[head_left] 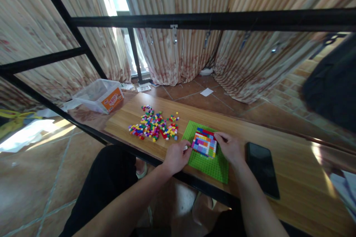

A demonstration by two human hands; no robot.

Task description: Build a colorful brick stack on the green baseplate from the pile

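A green studded baseplate lies on the wooden board. On it sits a flat block of many-coloured toy bricks, with blue and red ones along its far edge. My left hand is closed at the block's left edge, thumb and index finger bent together. A small white patch shows between those fingers; what it is I cannot make out. At the far right corner, my right hand pinches the edge of the block, its fingertips beside red bricks. The fingers hide part of that corner.
Loose small bricks are heaped left of the baseplate. A black phone lies right of my right hand on the wooden board. Beyond the left end stands a clear plastic box with an orange label. A black metal bar crosses ahead.
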